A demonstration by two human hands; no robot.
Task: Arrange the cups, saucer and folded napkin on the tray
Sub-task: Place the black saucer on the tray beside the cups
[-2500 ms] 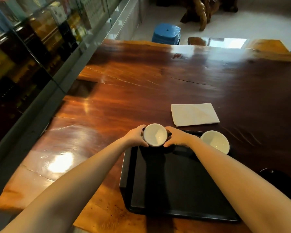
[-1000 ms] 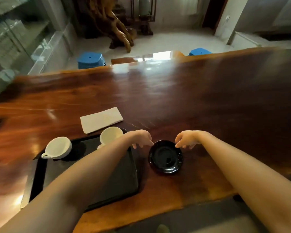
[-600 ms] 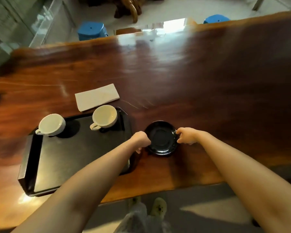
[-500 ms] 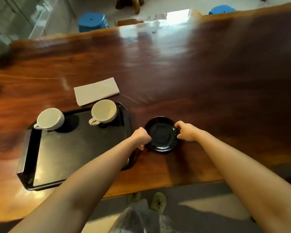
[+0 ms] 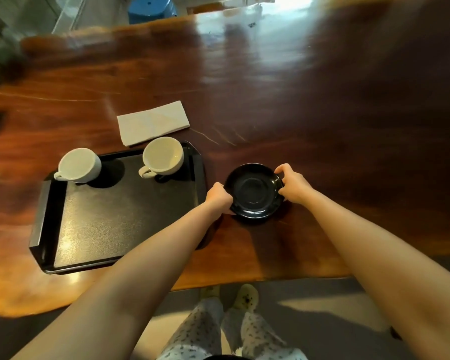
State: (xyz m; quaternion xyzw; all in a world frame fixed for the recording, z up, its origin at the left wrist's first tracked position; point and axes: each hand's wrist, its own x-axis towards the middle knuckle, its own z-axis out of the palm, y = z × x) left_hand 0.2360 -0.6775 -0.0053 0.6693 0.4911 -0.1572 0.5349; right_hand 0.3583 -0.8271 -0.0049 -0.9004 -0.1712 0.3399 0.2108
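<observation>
Glossy black saucer [image 5: 253,193] pinched by both hands' fingers [image 5: 281,169], right of tray [image 5: 47,216]; I'd worry it slips or clips the rim.

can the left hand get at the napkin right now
Probably not as things stand: the left hand is gripping the saucer along with the right hand. The napkin lies uncovered beyond the tray, so once freed, the path looks open.

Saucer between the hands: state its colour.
Glossy black saucer, seen clearly in the head view.
</observation>
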